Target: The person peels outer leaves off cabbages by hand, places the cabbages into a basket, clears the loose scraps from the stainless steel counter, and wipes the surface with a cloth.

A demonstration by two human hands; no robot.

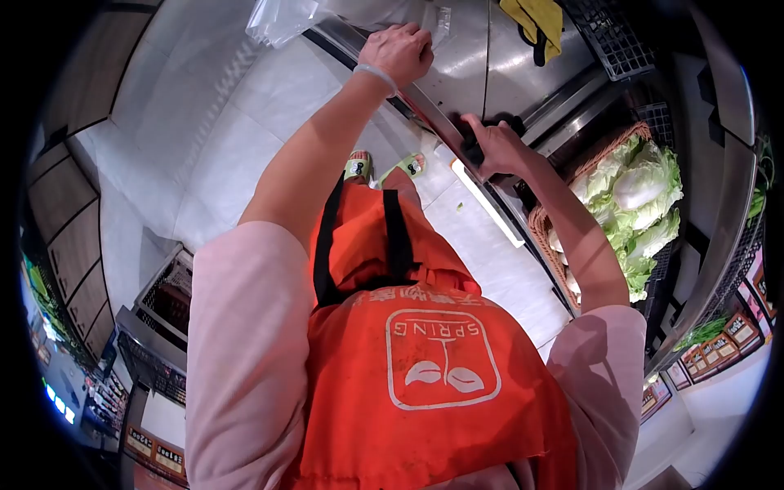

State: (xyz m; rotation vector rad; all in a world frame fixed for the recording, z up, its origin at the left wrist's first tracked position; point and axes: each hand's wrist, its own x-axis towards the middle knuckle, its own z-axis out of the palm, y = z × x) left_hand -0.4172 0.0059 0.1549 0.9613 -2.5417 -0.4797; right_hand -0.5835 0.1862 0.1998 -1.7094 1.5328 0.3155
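My left hand [398,57], a pale band on its wrist, is at the front edge of the metal counter [453,77]. Its fingers are curled at the near side of a clear plastic bag [376,11]; the fingertips are hidden. Further right along the same edge, my right hand [500,149] bends around a black object [474,149] whose kind I cannot make out. One finger of that hand stretches out over the rim, and the rest are partly out of sight.
Leafy cabbages [641,192] fill a brown wicker basket [539,224] by my right forearm. A yellow cloth-like item [535,24] lies on the counter, near a black plastic crate [612,37]. Black baskets [167,306] stand behind my left side. The floor [269,98] is pale tile.
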